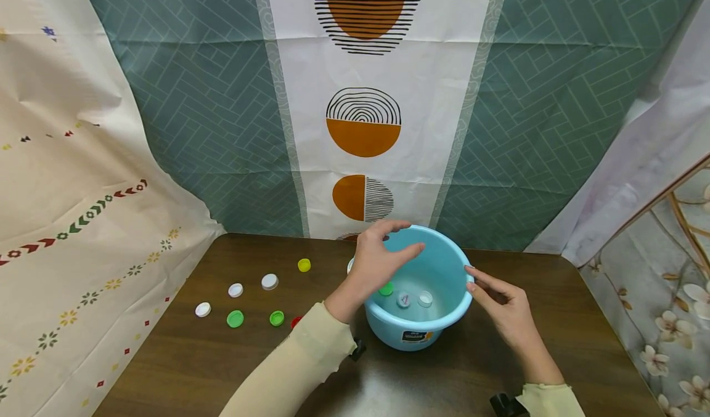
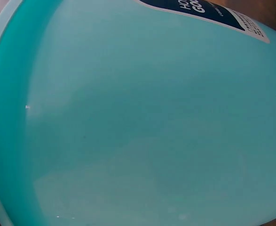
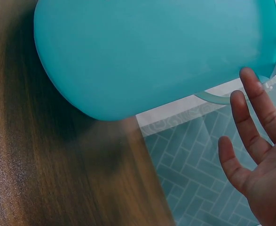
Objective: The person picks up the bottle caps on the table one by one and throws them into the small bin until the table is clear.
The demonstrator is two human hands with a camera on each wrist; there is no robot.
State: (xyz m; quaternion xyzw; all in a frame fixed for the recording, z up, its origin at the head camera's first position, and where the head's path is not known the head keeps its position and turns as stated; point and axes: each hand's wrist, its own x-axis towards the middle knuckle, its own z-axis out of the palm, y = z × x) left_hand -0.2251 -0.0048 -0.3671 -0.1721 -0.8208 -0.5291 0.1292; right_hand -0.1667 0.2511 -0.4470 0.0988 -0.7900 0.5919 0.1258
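Left hand [image 1: 368, 266] wide, thumb and fingers apart above left side of blue basin [image 1: 440, 272], pinching nothing I can see. Right hand [image 1: 505, 309] loosely spread, fingertips touching basin's right rim. Basin upright on table [image 1: 177, 368], few caps [image 1: 403, 300] loose inside. Risk: uneven push on rim could skid or tip basin, sending light caps sliding. Left sleeve [image 1: 310, 352] close to red cap [image 1: 296, 321]; careless sweep might knock it. White cap [image 1: 350, 265], half-hidden behind left hand, easily missed.
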